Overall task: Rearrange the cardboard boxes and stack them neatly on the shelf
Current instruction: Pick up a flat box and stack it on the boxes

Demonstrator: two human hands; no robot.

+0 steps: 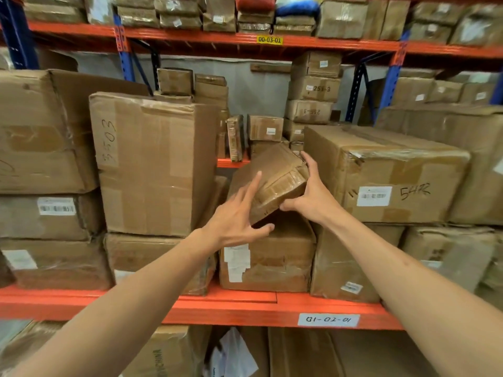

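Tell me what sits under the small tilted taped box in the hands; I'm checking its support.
A larger brown cardboard box with white labels sits beneath the small tilted taped box. The contact underneath is hidden.

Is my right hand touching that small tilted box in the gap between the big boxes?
Touching. The head view shows the right hand gripping the small tilted box at its right corner, fingers over the top edge and thumb underneath.

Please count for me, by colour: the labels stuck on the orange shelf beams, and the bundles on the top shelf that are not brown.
Yellow label: 1
White label: 1
Red bundle: 1
Blue bundle: 1
Total: 4
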